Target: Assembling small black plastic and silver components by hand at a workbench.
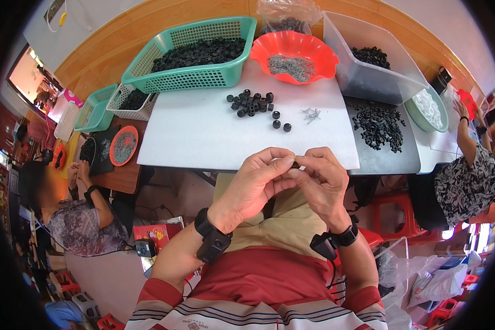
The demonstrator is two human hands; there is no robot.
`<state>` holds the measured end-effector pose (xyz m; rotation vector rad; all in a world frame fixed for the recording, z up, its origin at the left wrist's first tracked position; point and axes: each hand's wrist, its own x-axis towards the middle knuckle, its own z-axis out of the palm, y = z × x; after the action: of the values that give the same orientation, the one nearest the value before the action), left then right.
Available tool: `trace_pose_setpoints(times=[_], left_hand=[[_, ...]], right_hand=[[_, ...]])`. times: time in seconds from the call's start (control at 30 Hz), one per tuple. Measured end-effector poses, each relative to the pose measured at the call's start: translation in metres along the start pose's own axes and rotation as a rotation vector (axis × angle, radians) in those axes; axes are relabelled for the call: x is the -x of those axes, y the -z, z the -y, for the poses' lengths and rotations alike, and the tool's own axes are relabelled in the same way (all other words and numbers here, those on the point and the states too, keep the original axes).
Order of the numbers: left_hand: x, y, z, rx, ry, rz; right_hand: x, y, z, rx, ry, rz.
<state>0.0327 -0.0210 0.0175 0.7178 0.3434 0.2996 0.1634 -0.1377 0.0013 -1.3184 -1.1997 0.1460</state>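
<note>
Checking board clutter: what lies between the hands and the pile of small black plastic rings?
Head view: only bare white board between the hands and the black ring pile.

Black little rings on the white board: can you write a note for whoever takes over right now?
Left hand and right hand meet above the lap, fingers pinching one small black part together.
Loose black rings and a few metal pins lie on the white board.
Stock: green basket of black parts, red bowl of pins.
No finished pile can be made out; the loose rings are left.
</note>
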Motion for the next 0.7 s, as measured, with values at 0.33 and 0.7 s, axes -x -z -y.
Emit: trace_pose_setpoints(times=[0.33,0.7], left_hand=[[0.0007,-0.001,0.0022,0.017,0.01,0.004],[0.0007,0.0006,0.0055,0.019,-0.007,0.011]], right_hand=[[0.0052,-0.0071,0.0028,0.11,0.015,-0.094],[0.0084,-0.0064,-0.0004,0.202,0.165,-0.093]])
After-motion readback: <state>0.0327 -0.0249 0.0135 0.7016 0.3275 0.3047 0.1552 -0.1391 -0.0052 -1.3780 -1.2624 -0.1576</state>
